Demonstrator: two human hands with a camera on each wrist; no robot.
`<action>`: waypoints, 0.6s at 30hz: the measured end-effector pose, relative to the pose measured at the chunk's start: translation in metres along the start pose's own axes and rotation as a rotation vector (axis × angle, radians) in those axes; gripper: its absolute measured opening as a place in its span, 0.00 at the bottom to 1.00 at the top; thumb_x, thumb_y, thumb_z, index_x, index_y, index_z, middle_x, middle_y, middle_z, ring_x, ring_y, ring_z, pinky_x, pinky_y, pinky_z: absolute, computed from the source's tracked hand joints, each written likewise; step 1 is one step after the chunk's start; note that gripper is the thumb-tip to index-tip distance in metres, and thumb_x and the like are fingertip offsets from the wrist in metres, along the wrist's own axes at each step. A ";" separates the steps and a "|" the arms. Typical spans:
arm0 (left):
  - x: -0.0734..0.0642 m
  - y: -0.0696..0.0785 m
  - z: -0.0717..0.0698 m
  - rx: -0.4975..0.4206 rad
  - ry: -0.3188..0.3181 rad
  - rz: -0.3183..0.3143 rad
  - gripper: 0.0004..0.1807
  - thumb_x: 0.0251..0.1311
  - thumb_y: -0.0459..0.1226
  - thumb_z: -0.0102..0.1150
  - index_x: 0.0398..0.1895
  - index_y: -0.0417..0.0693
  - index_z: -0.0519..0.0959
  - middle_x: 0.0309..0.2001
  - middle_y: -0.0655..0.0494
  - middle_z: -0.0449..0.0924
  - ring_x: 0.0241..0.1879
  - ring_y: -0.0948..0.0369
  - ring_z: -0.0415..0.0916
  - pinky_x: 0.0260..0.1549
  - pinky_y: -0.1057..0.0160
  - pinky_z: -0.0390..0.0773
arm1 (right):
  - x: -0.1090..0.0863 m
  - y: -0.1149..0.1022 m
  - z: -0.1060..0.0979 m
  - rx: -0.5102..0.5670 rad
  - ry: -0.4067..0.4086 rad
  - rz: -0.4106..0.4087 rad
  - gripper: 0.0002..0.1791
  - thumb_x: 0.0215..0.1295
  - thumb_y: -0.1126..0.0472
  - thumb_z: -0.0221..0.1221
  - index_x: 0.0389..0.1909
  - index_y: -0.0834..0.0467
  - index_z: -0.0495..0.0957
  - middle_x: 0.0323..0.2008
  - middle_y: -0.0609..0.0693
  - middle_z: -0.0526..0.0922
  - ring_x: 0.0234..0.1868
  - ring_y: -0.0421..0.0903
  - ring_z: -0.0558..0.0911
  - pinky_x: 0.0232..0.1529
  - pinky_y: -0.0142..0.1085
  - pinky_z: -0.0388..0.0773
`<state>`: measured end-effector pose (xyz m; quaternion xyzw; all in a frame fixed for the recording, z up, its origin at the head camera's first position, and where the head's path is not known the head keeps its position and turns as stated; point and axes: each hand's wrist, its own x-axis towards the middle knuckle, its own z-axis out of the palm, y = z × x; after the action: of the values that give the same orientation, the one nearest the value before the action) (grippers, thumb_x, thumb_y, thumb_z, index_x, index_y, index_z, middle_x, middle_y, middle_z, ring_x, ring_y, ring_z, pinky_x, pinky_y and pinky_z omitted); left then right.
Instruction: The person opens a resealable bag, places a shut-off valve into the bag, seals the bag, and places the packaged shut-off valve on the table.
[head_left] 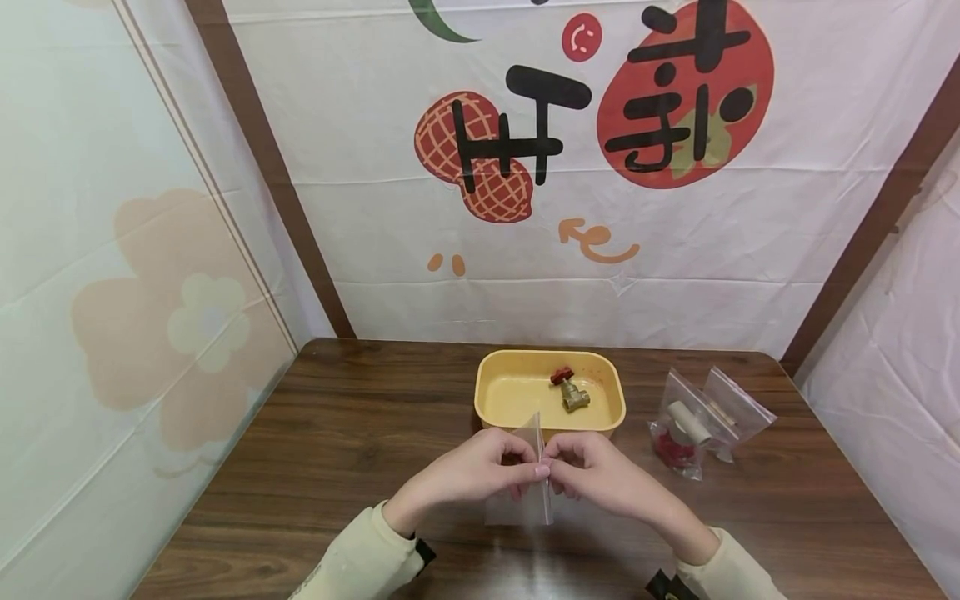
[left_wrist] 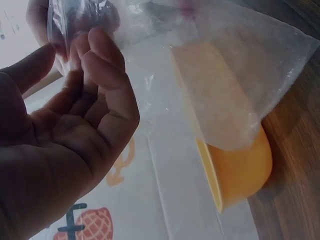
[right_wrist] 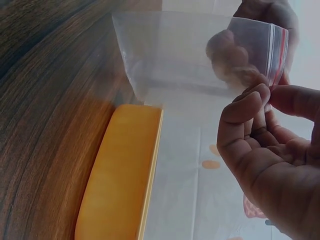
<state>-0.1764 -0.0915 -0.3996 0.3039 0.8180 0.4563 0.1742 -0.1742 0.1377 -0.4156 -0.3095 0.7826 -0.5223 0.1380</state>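
Between my two hands hangs a clear zip-lock bag (right_wrist: 175,55), its zip edge lined with a thin red strip in the right wrist view. My left hand (head_left: 486,462) pinches that edge between thumb and fingers. Right beside it, my right hand (head_left: 600,473) pinches the same edge, the fingertips of both hands meeting. In the left wrist view the bag (left_wrist: 270,65) spreads over part of the yellow tub. Just beyond the hands stands the yellow tub (head_left: 491,357), with a brass valve (head_left: 576,397) that has a red handwheel lying inside.
To the right on the wooden table (head_left: 360,417) lie filled clear bags; one bag (head_left: 678,442) holds a pale tube and something red. A second bag (head_left: 738,404) overlaps it. A printed white cloth (head_left: 525,283) hangs behind the table.
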 end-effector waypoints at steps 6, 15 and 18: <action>0.000 -0.003 0.000 0.001 -0.048 0.037 0.13 0.76 0.41 0.60 0.32 0.46 0.84 0.23 0.56 0.82 0.25 0.65 0.79 0.25 0.70 0.74 | 0.000 0.002 0.001 0.002 -0.009 -0.021 0.08 0.77 0.62 0.59 0.36 0.58 0.82 0.25 0.46 0.80 0.25 0.38 0.77 0.26 0.31 0.76; 0.000 -0.005 0.004 0.021 -0.015 0.048 0.11 0.73 0.35 0.60 0.30 0.42 0.84 0.21 0.60 0.79 0.22 0.70 0.70 0.23 0.71 0.66 | 0.000 0.002 0.004 -0.005 0.002 -0.017 0.09 0.78 0.61 0.59 0.36 0.58 0.82 0.25 0.45 0.79 0.24 0.37 0.75 0.25 0.30 0.74; 0.001 -0.006 0.005 0.001 0.006 0.045 0.12 0.72 0.34 0.59 0.29 0.45 0.85 0.20 0.60 0.79 0.22 0.69 0.71 0.24 0.71 0.67 | 0.000 0.002 0.005 -0.005 0.017 -0.017 0.09 0.78 0.61 0.59 0.35 0.58 0.82 0.23 0.44 0.77 0.23 0.36 0.73 0.23 0.29 0.72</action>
<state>-0.1762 -0.0902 -0.4074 0.3209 0.8118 0.4606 0.1610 -0.1724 0.1343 -0.4199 -0.3119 0.7825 -0.5239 0.1261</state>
